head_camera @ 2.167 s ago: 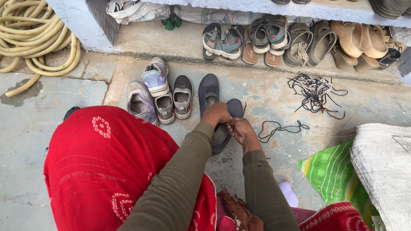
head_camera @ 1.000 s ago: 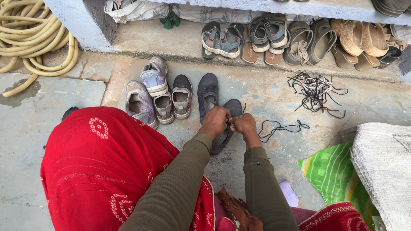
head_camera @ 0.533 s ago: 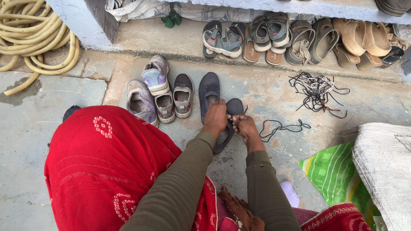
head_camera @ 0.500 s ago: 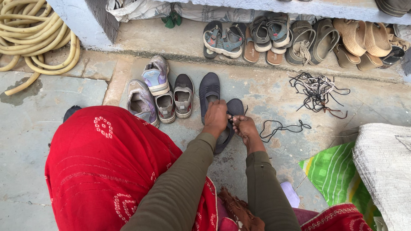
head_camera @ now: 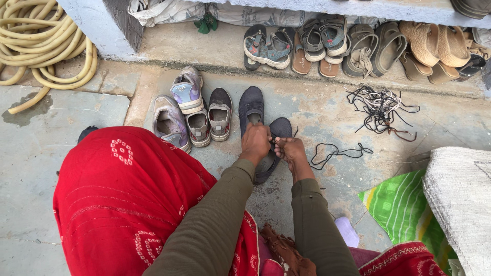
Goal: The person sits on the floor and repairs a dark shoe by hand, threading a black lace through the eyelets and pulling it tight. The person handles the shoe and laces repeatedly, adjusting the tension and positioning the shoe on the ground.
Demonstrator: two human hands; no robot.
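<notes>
- Lower left of the frame: red patterned cloth [head_camera: 123,204] draped over a knee, olive sleeves running up from the bottom edge toward the centre.
- Lower right: green striped mat [head_camera: 404,204] and a grey woven sack [head_camera: 460,199] on the stone floor.
- Centre: left hand [head_camera: 255,144] closed around the upper of a dark grey slip-on shoe [head_camera: 273,143], right hand [head_camera: 290,151] pinching the same shoe's edge with curled fingers.
- Just right of the hands: loose black lace [head_camera: 337,152] lying on the floor.
- Just above the hands: matching dark grey shoe [head_camera: 251,105], then a pair of grey strap sneakers [head_camera: 210,116], then pale lilac sneakers [head_camera: 179,105] toward the left.
- Upper right: tangle of laces [head_camera: 381,105].
- Top edge: row of sandals [head_camera: 358,43] under a ledge.
- Upper left corner: coiled yellow hose [head_camera: 41,46].
</notes>
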